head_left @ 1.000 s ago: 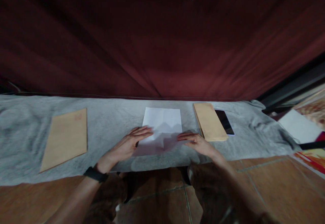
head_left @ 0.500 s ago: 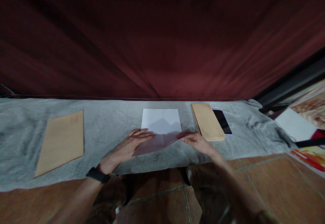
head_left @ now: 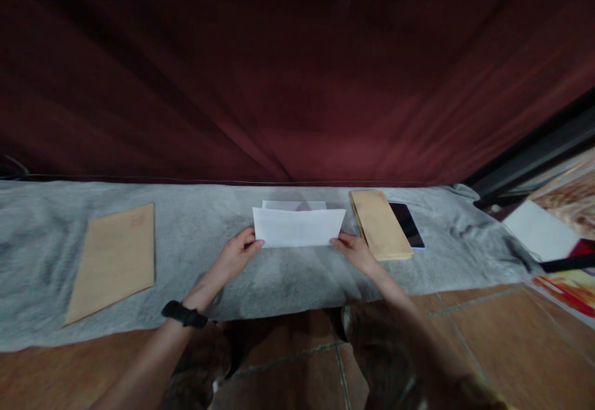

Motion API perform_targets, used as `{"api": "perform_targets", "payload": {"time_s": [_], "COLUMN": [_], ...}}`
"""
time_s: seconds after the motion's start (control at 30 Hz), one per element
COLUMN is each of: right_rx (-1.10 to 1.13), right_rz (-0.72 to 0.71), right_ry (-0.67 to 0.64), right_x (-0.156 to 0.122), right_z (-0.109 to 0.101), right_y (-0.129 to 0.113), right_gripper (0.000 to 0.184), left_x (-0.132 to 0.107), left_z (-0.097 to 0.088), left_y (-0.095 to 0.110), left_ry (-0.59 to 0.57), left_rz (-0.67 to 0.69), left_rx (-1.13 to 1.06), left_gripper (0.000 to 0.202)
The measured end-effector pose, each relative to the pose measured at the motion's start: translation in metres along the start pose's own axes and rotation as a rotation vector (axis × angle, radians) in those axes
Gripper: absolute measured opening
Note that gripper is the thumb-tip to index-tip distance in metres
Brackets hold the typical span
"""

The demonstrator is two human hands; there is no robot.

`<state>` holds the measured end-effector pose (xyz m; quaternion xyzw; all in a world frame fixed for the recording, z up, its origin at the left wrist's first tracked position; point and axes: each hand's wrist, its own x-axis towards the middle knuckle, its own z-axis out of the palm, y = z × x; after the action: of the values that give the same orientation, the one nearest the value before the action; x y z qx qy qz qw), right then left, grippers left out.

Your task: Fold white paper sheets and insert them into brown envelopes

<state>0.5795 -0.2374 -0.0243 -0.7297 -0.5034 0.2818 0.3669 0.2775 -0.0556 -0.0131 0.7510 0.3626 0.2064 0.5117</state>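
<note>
A white sheet of paper [head_left: 299, 227], folded across, is raised a little off the grey cloth in the middle of the view. Its far part shows behind the folded-up flap. My left hand [head_left: 237, 252] pinches the sheet's lower left corner, thumb on the near face. At the lower right corner, my right hand [head_left: 356, 251] grips it the same way. Just beyond my right hand lies a stack of brown envelopes [head_left: 381, 224]. A single larger brown envelope [head_left: 116, 261] lies flat well to the left of my left hand.
A grey cloth [head_left: 195, 212] covers the long surface. A dark-screened phone or tablet [head_left: 406, 224] lies partly under the envelope stack. Behind hangs a dark red curtain [head_left: 297, 88]. White paper [head_left: 542, 230] and colourful prints [head_left: 571, 292] are at the far right.
The sheet's near part has swung up and away from me over the far part. Both hands moved to the flap's lower corners, the left now pinching where its fingers lay flatter before.
</note>
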Motion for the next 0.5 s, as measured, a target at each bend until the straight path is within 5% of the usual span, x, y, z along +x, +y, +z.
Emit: {"api": "perform_targets", "payload": {"time_s": [0.27, 0.5], "right_rx": [-0.198, -0.428], "right_rz": [0.001, 0.071], "right_ry": [0.098, 0.107], "right_x": [0.010, 0.014], "right_z": [0.007, 0.013], "right_y": [-0.005, -0.016], "right_gripper": [0.029, 0.017], "left_x": [0.006, 0.006], "left_z": [0.006, 0.013], "left_y": [-0.003, 0.008], "left_ry": [0.110, 0.224], "left_rz": [0.014, 0.006], "left_rx": [0.201, 0.405], "left_gripper": [0.025, 0.027]}}
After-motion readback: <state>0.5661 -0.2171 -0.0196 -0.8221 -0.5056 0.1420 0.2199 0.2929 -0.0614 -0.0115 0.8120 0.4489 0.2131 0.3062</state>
